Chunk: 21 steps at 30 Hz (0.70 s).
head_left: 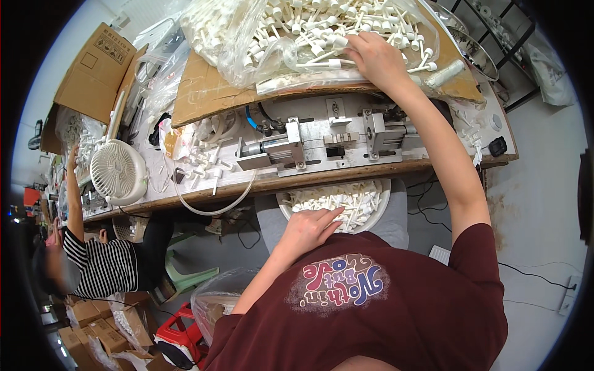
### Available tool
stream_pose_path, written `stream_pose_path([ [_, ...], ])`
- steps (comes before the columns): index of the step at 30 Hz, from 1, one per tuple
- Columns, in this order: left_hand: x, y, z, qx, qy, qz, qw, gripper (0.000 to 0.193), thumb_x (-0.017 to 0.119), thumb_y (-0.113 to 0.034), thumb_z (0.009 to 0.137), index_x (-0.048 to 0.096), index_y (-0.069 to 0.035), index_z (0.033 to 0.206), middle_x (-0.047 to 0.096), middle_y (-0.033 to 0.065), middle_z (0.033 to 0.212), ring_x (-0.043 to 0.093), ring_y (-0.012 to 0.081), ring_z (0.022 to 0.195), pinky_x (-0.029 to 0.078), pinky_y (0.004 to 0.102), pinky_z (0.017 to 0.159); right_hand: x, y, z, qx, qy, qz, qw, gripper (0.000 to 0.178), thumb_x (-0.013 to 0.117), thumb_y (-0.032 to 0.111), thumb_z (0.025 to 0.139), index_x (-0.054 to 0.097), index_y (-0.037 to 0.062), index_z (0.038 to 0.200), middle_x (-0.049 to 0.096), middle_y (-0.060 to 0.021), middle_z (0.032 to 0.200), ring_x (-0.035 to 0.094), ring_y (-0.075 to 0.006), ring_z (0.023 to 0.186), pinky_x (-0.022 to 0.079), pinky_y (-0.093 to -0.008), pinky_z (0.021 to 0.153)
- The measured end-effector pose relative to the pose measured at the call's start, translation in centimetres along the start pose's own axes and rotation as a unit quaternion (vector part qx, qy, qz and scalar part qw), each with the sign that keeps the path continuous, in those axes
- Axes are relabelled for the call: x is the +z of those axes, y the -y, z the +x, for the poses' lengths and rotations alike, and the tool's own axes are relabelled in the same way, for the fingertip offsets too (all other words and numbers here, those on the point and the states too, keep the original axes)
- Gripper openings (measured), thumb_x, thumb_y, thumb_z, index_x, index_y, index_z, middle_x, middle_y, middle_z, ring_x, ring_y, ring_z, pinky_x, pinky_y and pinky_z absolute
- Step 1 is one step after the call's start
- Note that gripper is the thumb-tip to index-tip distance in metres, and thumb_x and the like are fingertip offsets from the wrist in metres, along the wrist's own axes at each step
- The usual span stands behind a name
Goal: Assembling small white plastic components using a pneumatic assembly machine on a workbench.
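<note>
My right hand reaches to the far side of the bench, at the front of a heap of white capped plastic stems. Its fingers are closed on one white capped stem at the edge of the heap. My left hand rests over a white round bowl on my lap. The bowl is full of small white plastic pieces; the left fingers are stretched out, slightly apart, on top of them. Between the hands, on the bench, sits a metal clamping fixture with a cylinder on each side.
A cardboard sheet with clear plastic lies under the heap. Loose white stems, a white fan and a bent clear tube are at left. A co-worker in a striped shirt sits further left. Cables hang below the bench.
</note>
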<state>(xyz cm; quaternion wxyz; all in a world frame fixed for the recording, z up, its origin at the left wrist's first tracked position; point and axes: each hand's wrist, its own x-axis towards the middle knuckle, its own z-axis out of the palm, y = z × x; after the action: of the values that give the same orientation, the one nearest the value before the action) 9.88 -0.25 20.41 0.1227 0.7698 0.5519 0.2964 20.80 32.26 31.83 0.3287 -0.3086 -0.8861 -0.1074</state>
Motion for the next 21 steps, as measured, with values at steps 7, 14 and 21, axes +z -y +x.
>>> stream_pose_path([
  [7,0.1,0.0,0.1,0.000,-0.005,0.006,1.000,0.031,0.070,-0.024,0.086,0.067,-0.015,0.117,0.062,0.0031,0.070,0.063,0.0219,0.059,0.050,0.0346,0.054,0.4,-4.5,1.2,0.181,0.032,0.207,0.961,0.035,0.061,0.039,0.093,0.063,0.0042,0.097,0.062,-0.0069,0.078,0.059,-0.0183,0.070,0.048,-0.0351,0.065],
  [14,-1.0,-0.4,1.5,-0.027,-0.062,-0.060,0.996,0.034,0.072,-0.017,0.085,0.066,-0.010,0.118,0.067,0.0058,0.078,0.063,0.0200,0.060,0.050,0.0310,0.054,-5.1,-0.1,-0.8,0.274,0.151,0.518,0.796,0.031,0.057,0.036,0.098,0.061,0.0050,0.097,0.057,0.0028,0.077,0.052,-0.0035,0.068,0.038,-0.0190,0.056],
  [21,-4.5,-1.5,5.9,-0.138,-0.222,-0.383,0.886,0.052,0.070,0.000,0.085,0.052,-0.001,0.134,0.061,0.0135,0.120,0.065,0.0137,0.085,0.055,0.0243,0.067,-8.6,7.3,-7.6,0.252,0.312,0.622,0.673,0.024,0.056,0.028,0.099,0.058,0.0051,0.094,0.059,0.0010,0.071,0.055,-0.0051,0.060,0.043,-0.0204,0.051],
])
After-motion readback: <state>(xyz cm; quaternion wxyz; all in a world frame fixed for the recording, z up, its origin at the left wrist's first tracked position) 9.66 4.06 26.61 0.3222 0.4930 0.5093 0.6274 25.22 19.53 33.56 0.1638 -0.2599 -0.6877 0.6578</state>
